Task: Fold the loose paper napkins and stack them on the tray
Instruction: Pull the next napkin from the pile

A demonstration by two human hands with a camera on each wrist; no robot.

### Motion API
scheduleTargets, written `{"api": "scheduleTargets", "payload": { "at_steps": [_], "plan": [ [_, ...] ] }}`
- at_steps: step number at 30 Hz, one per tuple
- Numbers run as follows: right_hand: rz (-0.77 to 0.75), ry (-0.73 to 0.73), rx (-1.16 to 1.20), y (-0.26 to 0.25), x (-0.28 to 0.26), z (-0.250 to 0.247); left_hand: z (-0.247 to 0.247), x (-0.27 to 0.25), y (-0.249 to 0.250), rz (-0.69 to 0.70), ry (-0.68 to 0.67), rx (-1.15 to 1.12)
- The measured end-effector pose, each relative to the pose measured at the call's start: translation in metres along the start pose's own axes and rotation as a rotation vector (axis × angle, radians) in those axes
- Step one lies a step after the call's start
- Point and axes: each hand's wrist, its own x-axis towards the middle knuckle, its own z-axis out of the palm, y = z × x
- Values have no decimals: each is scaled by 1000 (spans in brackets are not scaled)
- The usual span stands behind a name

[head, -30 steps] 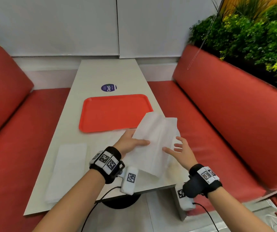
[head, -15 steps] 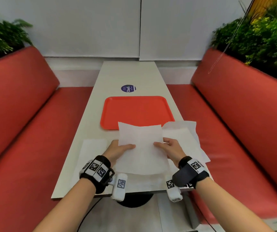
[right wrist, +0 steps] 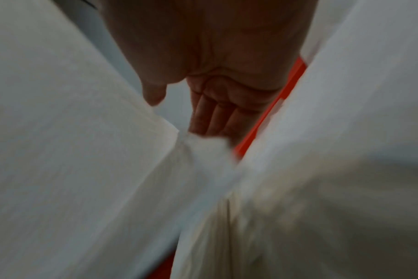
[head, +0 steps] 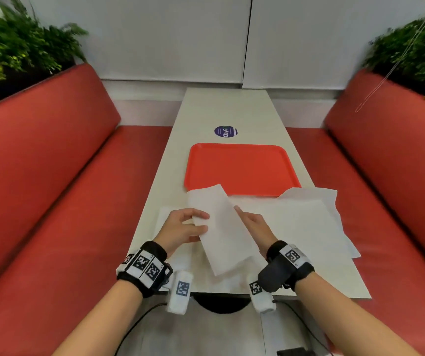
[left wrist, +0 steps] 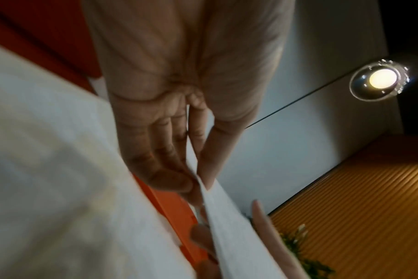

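Note:
A white paper napkin (head: 221, 227), folded into a long narrow strip, hangs tilted above the table's near end. My left hand (head: 203, 222) pinches its left edge between thumb and fingers, seen close up in the left wrist view (left wrist: 198, 181). My right hand (head: 242, 217) holds the right edge, with the thumb on one side and straight fingers (right wrist: 210, 117) on the other. Beyond the hands, the orange tray (head: 239, 150) lies on the table with nothing on it. Several loose napkins (head: 306, 222) lie spread out to the right.
Another white napkin (head: 162, 217) lies flat on the table under my left hand, and paper covers the front edge (head: 201, 276). A round blue sticker (head: 225, 131) sits beyond the tray. Red benches (head: 52, 188) flank the narrow white table (head: 226, 106), with plants behind them.
Half a second ago both hands held the napkin as a wide open sheet. It is now folded in half lengthwise and tilted, and the hands have come closer together.

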Motion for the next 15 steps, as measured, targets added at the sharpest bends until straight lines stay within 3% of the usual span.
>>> {"api": "scheduleTargets", "payload": {
  "at_steps": [3,6,10,15],
  "plan": [
    [2,-12,44,-10,4,28,-32,-6,-3,0,-8,111],
    [-103,-75,45,-13,12,53,-66,-6,-3,6,-26,177],
    [-170,-127,-87,-11,25,87,-98,-5,-6,16,145,229],
    [-118,-40,-229,6,36,115,-115,3,-26,-75,189,292]
  ]
}}
